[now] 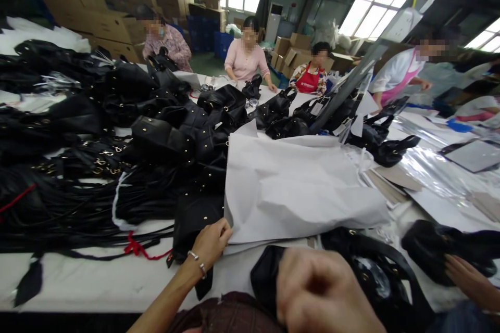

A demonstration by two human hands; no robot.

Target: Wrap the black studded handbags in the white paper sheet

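Note:
My left hand point(213, 242), with a bracelet on the wrist, is closed in a pinch at the lower left corner of a large creased white sheet point(297, 187). Whether the sheet is paper or thin cloth I cannot tell. Close to the camera, my right hand point(318, 289) is curled and slightly blurred; what its fingers hold, if anything, is hidden. Behind that hand lies a black handbag point(265, 273), partly covered. Another black handbag with handles point(375, 265) lies to its right, clear plastic showing inside. Beside my left hand is a black bag point(199, 218) with gold studs.
Black bags point(164, 138) are heaped across the table's left and middle, near many black straps point(94, 213). A grey post point(344, 88) rises beyond the sheet. Clear plastic point(441, 161) lies right. A neighbour's hand point(469, 276) touches a bag; several people work opposite.

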